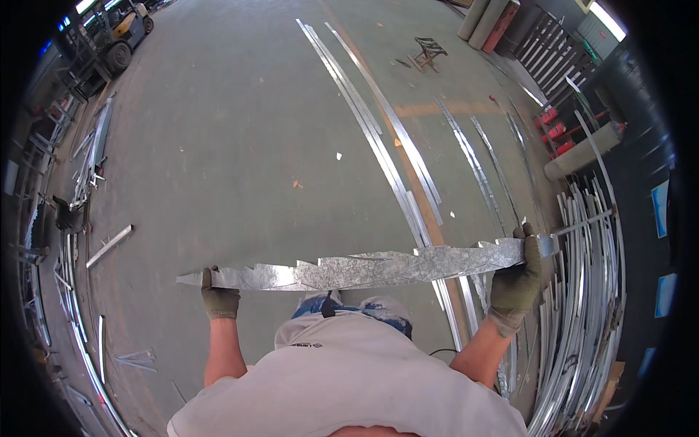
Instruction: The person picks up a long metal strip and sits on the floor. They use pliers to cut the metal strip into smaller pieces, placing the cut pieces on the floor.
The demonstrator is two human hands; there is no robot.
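Observation:
A long strip of galvanized sheet metal (371,270) is held crosswise in front of my body, above the floor. Its far edge is jagged with steps, and its near edge runs in a smooth curve. My left hand (220,295), in a dark green work glove, is closed around the strip close to its narrow left end. Toward the other end, my right hand (518,280) grips it in a matching glove, fingers over the far edge. Whether the strip is one piece or several overlapping ones, I cannot tell.
Long metal profiles (364,120) lie on the floor ahead, right of centre. Many lengths are piled at a rack (582,291) on my right. More scraps lie left, near a short bar (110,246). A folding stool (427,54), gas cylinders (482,25) and a forklift (116,40) stand farther off.

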